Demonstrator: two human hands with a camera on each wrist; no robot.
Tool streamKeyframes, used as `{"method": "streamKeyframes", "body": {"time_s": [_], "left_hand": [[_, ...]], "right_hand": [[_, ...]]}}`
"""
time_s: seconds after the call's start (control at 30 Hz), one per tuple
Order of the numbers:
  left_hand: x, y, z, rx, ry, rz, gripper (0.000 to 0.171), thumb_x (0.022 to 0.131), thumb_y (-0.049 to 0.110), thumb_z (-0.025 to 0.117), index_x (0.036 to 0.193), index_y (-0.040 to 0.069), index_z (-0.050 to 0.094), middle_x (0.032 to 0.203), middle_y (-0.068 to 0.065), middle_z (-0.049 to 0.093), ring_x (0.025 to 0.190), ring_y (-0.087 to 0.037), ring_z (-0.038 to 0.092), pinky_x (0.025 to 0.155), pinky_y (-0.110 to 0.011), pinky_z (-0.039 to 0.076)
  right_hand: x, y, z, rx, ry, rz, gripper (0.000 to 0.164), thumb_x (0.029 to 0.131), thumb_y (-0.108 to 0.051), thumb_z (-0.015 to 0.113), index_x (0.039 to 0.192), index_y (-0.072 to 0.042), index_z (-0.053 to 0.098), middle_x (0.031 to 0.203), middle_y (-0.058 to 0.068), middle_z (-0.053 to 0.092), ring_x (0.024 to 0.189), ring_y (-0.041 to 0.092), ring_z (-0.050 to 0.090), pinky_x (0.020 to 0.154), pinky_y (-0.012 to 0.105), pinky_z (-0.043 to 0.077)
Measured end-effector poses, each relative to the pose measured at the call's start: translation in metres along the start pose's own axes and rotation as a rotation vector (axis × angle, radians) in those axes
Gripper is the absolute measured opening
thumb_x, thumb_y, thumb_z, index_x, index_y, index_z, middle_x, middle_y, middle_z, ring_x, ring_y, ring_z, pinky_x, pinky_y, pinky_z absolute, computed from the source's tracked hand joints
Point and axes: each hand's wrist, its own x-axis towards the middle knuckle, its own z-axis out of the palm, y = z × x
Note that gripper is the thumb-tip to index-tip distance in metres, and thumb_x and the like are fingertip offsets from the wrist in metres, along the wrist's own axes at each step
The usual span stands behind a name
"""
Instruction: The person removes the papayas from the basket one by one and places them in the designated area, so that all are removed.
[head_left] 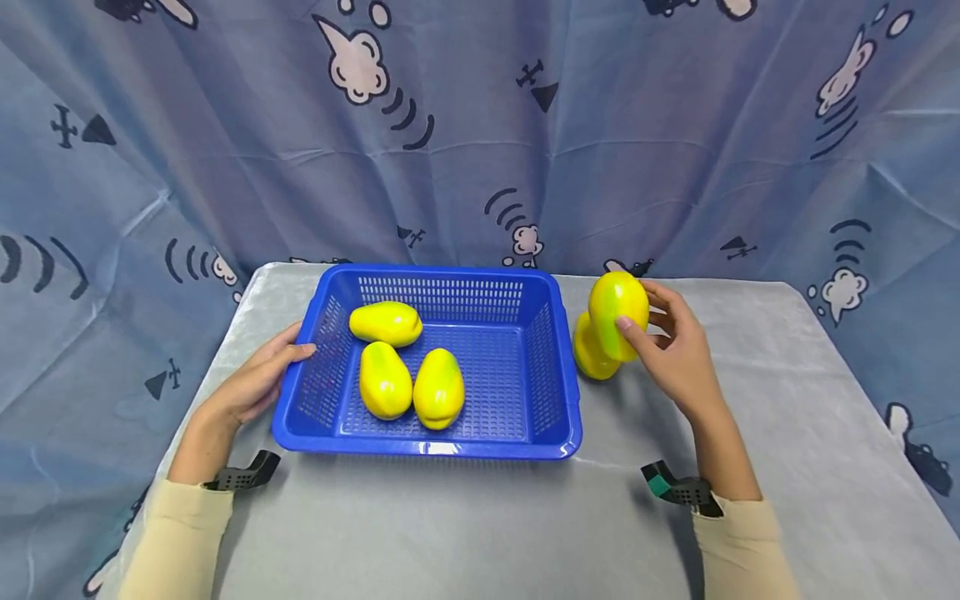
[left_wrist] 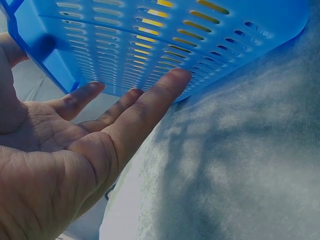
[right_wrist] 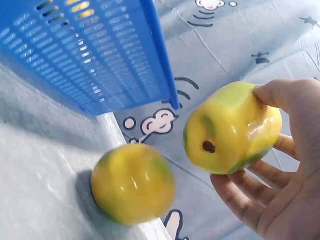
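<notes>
Pinching one fruit (head_left: 618,310) between thumb and fingers, the right hand (head_left: 681,357) holds it above the table (head_left: 465,525), near another fruit (head_left: 592,357) outside the basket (head_left: 442,449). The left hand (head_left: 258,377) grips the opposite rim, thumb over its edge, probably steadying the basket around three fruits (head_left: 438,390).

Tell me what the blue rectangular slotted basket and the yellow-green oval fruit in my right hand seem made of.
The blue rectangular slotted basket: most likely moulded plastic, semi-gloss, with even slots and a shiny rim. The yellow-green oval fruit in your right hand: glossy, perhaps plastic or coated foam, given its sharp highlights; real fruit isn't ruled out.
</notes>
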Motion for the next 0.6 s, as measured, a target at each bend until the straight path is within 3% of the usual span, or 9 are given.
{"method": "streamKeyframes", "body": {"time_s": [0.43, 0.6], "left_hand": [[-0.002, -0.002, -0.001, 0.001, 0.017, 0.004, 0.067, 0.113, 0.021, 0.042, 0.167, 0.001, 0.008, 0.125, 0.001, 0.070, 0.104, -0.016, 0.075, 0.085, -0.035, 0.066], [0.000, -0.001, 0.001, 0.008, 0.012, 0.008, 0.066, 0.114, 0.021, 0.042, 0.167, 0.002, 0.009, 0.125, 0.000, 0.070, 0.105, -0.016, 0.074, 0.086, -0.036, 0.066]], "right_hand": [[0.008, 0.022, -0.009, -0.053, 0.058, 0.063, 0.061, 0.102, -0.034, 0.071, 0.157, -0.023, 0.050, 0.149, 0.016, 0.059, 0.108, -0.004, 0.057, 0.083, 0.006, 0.048], [0.006, 0.029, -0.013, -0.113, 0.042, 0.112, 0.063, 0.103, -0.039, 0.068, 0.160, -0.022, 0.047, 0.152, 0.018, 0.057, 0.120, 0.019, 0.060, 0.086, 0.011, 0.046]]}}
